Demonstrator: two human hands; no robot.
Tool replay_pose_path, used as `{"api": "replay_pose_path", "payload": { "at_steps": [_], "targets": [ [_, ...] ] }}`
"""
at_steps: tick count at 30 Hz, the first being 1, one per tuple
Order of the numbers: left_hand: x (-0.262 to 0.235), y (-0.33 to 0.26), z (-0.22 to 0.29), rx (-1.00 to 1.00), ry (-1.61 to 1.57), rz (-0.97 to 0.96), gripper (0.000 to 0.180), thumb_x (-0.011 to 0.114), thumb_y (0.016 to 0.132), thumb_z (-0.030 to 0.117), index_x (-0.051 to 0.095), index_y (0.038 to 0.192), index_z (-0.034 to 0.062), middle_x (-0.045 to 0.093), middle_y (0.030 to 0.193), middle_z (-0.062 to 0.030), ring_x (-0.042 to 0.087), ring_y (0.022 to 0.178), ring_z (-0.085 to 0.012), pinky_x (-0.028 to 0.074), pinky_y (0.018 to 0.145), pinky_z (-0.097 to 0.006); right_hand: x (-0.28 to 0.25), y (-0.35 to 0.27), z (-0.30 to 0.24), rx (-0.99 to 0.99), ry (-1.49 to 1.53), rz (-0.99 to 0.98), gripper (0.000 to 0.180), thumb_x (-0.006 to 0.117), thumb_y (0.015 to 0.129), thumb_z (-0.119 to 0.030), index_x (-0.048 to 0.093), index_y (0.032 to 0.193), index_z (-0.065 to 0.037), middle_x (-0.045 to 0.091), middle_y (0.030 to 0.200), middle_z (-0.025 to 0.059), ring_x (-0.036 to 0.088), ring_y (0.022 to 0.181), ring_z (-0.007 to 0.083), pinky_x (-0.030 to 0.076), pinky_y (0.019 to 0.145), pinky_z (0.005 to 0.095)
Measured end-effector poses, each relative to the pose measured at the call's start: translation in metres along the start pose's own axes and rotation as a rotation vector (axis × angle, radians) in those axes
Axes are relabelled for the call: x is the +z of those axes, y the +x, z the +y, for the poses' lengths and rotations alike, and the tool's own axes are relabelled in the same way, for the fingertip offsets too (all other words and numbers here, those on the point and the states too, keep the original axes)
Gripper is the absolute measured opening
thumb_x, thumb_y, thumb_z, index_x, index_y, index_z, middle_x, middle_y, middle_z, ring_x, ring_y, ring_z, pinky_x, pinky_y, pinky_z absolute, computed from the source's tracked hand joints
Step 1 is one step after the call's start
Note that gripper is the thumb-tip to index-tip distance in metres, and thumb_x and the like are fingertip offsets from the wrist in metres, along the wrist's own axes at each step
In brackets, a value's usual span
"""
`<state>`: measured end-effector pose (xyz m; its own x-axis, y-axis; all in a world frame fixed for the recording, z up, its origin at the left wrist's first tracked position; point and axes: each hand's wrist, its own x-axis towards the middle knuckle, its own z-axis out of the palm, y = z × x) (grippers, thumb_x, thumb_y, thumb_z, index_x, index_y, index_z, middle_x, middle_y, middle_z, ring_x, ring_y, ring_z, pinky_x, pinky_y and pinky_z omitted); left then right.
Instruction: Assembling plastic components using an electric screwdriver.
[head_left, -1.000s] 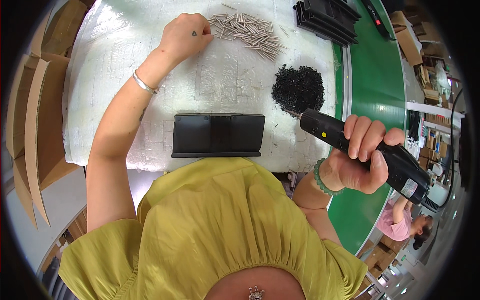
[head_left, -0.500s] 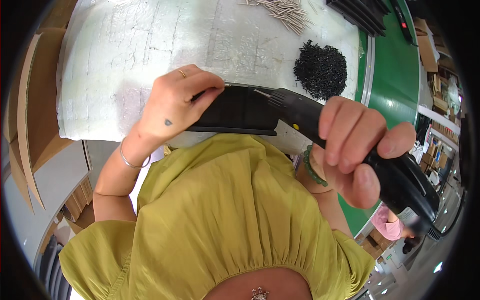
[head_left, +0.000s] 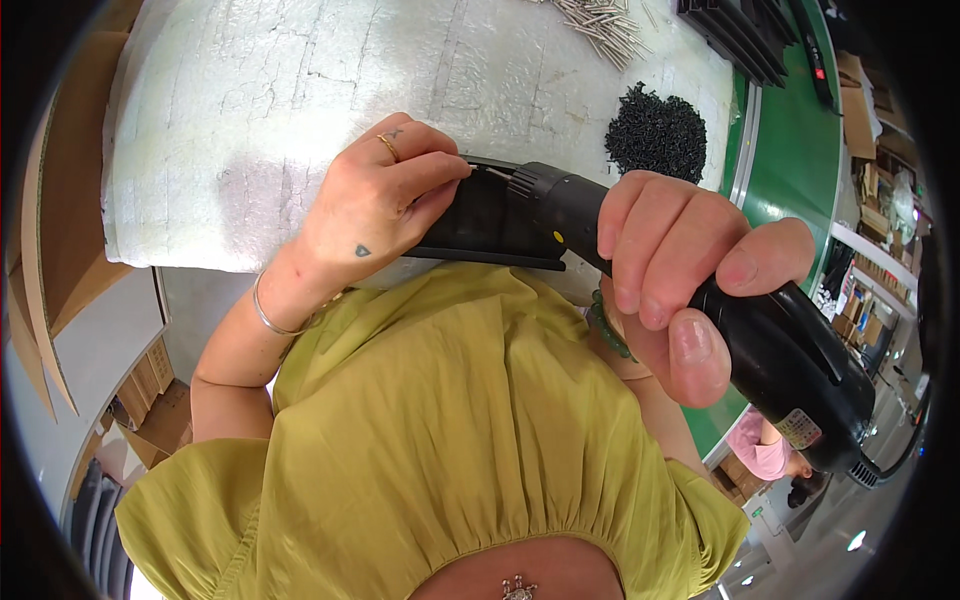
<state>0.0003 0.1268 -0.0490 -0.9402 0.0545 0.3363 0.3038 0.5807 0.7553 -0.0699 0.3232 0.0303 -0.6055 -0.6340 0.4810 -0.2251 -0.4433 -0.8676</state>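
Note:
My right hand (head_left: 690, 270) is wrapped around a black electric screwdriver (head_left: 570, 205) with a yellow dot on its side. Its thin bit points left, the tip close to the fingertips of my left hand (head_left: 385, 190). Those fingers are pinched together at the far edge of a long black panel (head_left: 490, 222). A tiny silvery piece (head_left: 473, 167) shows at the pinch, too small to make out well. The panel lies against my front on the white-covered work surface (head_left: 250, 120), partly hidden by my left hand and the tool.
Past the screwdriver lies a heap of small black screws (head_left: 655, 135); farther off are loose silvery pins (head_left: 605, 30). Black ridged parts (head_left: 740, 35) sit at the far right beside a green tabletop (head_left: 790, 150). A cardboard box (head_left: 80, 170) stands left. Someone in pink (head_left: 757, 445) is at right.
The screwdriver has moved left, bringing its bit up to my left fingertips. My left hand has shifted slightly right and its fingers have turned a little. The whole view has shifted somewhat.

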Motion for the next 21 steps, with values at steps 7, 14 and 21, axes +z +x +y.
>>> {"api": "replay_pose_path", "payload": {
  "at_steps": [7,14,21],
  "targets": [
    [0.001,-0.001,-0.001,0.049,-0.001,0.003,0.02,0.068,0.064,-0.005,0.065,0.082,0.0035,0.061,0.083,-0.0063,0.058,0.075,-0.0242,0.05,0.065,-0.033,0.001,0.001,0.002,0.054,-0.027,-0.018,0.032,0.053,0.079,-0.009,0.04,0.107,-0.015,0.051,0.071,-0.0004,0.049,0.059,0.0125,0.039,0.064,0.0309],
    [0.002,-0.005,-0.001,0.09,-0.004,0.0,0.02,0.067,0.064,-0.005,0.064,0.082,0.0028,0.061,0.084,-0.0061,0.058,0.075,-0.0243,0.05,0.064,-0.033,0.006,0.011,0.006,0.04,-0.016,-0.069,0.028,0.056,0.079,-0.008,0.039,0.101,-0.014,0.051,0.068,0.0,0.048,0.055,0.0124,0.04,0.06,0.0314],
    [0.006,-0.007,-0.002,0.121,-0.069,0.016,0.02,0.066,0.064,-0.005,0.062,0.083,0.0017,0.06,0.084,-0.007,0.058,0.074,-0.0257,0.05,0.064,-0.033,0.018,0.019,0.007,0.079,-0.044,-0.059,0.029,0.062,0.078,-0.005,0.039,0.095,-0.01,0.051,0.066,0.0028,0.045,0.053,0.0139,0.038,0.051,0.0296]
  ]
}}
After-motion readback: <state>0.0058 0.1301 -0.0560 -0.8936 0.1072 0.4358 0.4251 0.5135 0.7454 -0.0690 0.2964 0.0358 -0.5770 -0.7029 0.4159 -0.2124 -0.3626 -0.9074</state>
